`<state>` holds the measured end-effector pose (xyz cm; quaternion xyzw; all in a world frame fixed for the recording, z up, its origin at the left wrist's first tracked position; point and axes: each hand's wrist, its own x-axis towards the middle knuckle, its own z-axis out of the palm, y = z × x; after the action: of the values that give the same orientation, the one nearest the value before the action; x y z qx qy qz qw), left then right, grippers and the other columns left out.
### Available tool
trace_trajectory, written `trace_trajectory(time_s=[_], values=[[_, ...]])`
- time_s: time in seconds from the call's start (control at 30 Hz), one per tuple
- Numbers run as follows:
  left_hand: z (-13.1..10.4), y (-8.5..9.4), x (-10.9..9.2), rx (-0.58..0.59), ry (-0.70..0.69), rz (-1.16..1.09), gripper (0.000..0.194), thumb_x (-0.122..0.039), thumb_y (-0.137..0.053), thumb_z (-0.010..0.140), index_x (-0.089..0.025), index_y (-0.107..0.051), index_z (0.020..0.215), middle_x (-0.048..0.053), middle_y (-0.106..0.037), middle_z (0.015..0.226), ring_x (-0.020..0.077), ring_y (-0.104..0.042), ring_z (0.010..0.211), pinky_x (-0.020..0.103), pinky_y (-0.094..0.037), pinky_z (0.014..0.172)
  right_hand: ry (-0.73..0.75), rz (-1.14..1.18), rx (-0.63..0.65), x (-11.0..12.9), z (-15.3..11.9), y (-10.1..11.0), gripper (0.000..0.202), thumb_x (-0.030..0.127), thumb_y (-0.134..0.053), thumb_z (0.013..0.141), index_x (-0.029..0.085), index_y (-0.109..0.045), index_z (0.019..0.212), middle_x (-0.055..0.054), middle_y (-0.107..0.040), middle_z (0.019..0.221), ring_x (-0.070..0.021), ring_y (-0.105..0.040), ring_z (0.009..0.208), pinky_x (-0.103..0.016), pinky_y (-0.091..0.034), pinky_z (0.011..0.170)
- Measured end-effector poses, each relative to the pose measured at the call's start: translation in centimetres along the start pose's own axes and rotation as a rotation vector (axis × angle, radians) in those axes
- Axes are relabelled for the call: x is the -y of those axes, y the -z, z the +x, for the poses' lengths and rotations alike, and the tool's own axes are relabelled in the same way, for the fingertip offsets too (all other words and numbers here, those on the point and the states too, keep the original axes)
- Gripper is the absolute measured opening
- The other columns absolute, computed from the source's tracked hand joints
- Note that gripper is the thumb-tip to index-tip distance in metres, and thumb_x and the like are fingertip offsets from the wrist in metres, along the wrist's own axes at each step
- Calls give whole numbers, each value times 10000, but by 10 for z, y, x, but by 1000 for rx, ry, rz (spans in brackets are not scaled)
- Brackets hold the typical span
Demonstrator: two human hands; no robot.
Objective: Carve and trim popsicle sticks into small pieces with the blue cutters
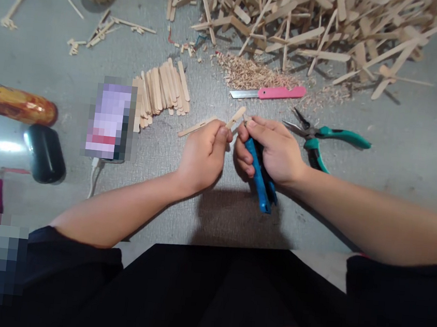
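My left hand [206, 152] is closed on a flat wooden craft stick [236, 116], its rounded end pointing up and right. My right hand [272, 148] wraps round a blue-handled hand tool [258, 175]; its small metal tip is close to the stick, and whether they touch I cannot tell. Most of the tool's head is hidden by my fingers. Behind my left hand another craft stick [196, 126] lies on the table. A pink-handled craft knife [282, 93] rests above both hands. Green-handled needle-nose pliers [315, 132] lie open, right of my right hand.
A row of craft sticks [162, 87] lies by a blurred phone [109, 118] with a white cable. Behind are wood shavings [247, 72] and a large heap of joined sticks [315, 23]. A dark rounded case [45, 154] and an orange cylinder [21, 104] stand left.
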<state>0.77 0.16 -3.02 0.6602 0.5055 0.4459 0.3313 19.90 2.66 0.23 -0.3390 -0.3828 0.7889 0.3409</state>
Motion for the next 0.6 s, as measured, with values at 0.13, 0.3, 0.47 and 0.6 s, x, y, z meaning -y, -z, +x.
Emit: trace_trajectory(time_s=[0.13, 0.3, 0.47, 0.6], values=[[1, 1, 0, -11, 26, 1, 535, -676, -493, 1253, -290, -654, 919, 41, -758, 830, 226, -702, 745, 429, -555, 709, -73, -70, -13, 2, 0, -1, 390, 553, -785, 1112, 269, -619, 903, 60, -616, 577, -155, -575, 410, -263, -467, 381], [1, 3, -4, 16, 39, 4, 553, -696, -485, 1250, -291, -661, 916, 48, -769, 845, 235, -721, 784, 443, -577, 750, -90, -99, -33, 4, -1, -4, 367, 500, -767, 1122, 263, -627, 879, 52, -623, 577, -155, -580, 410, -263, -467, 373], [-1, 3, -6, 33, 30, 11, 574, -716, -463, 1249, -286, -667, 929, 49, -768, 848, 233, -723, 781, 445, -575, 759, -99, -122, -66, 5, -1, -8, 343, 426, -697, 1160, 258, -626, 870, 48, -624, 570, -152, -579, 400, -254, -459, 367], [-3, 1, -7, 13, 33, 57, 581, -729, -445, 1249, -292, -660, 933, 46, -757, 824, 233, -703, 747, 447, -547, 729, -99, -151, -110, 4, -2, -11, 336, 314, -604, 1188, 252, -611, 858, 48, -615, 558, -145, -570, 388, -241, -457, 364]])
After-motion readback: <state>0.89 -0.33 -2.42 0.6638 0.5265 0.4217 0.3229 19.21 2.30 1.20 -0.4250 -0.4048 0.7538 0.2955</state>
